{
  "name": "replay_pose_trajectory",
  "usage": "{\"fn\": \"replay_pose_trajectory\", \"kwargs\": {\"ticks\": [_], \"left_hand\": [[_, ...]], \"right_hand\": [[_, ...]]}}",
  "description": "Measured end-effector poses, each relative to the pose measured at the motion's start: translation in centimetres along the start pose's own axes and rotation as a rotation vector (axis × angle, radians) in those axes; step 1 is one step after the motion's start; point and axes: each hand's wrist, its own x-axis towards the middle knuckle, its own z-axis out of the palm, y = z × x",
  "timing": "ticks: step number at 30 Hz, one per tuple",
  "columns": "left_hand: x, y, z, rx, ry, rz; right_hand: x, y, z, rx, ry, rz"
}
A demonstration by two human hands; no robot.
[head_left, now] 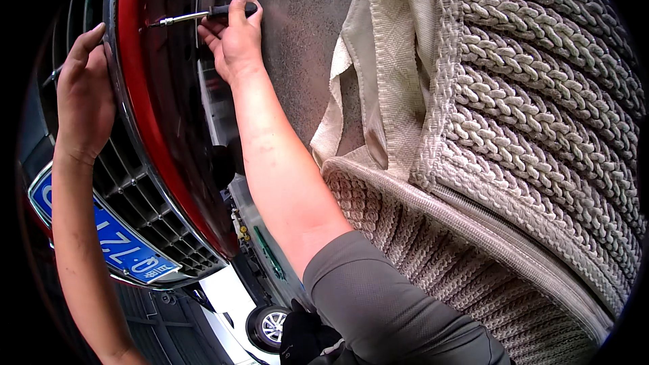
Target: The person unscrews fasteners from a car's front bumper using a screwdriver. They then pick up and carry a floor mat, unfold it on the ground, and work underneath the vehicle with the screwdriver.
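My right hand (236, 40) is closed round the black handle of a screwdriver (184, 18), thumb on top and fingertips beneath. Its bright metal shaft points left, and the tip meets the red bumper edge (138, 61) of a car. My left hand (86, 98) lies against the car's dark grille (138, 179), beside the chrome trim. Its thumb is stretched out; the other fingers are partly hidden, and no tool shows in it.
A blue licence plate (132, 250) is fixed on the grille below my left hand. Beige braided knit fabric (534, 115) with a zipper and straps fills the right side. A white car with a wheel (270, 328) stands at the bottom, near a green object (269, 253) on the floor.
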Motion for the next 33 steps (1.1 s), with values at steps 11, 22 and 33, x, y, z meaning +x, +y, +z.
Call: {"fn": "replay_pose_trajectory", "kwargs": {"ticks": [11, 22, 33], "left_hand": [[0.0, 0.0, -0.7, 0.016, 0.039, -0.001], [-0.3, 0.2, 1.4, 0.050, 0.147, 0.023], [-0.1, 0.4, 1.3, 0.054, 0.132, -0.007]], "right_hand": [[0.7, 0.5, -0.7, 0.242, -0.226, -0.151], [1.7, -0.2, 0.3, 0.116, -0.064, 0.008], [1.0, -1.8, 2.7, -0.108, 0.205, 0.125]]}}
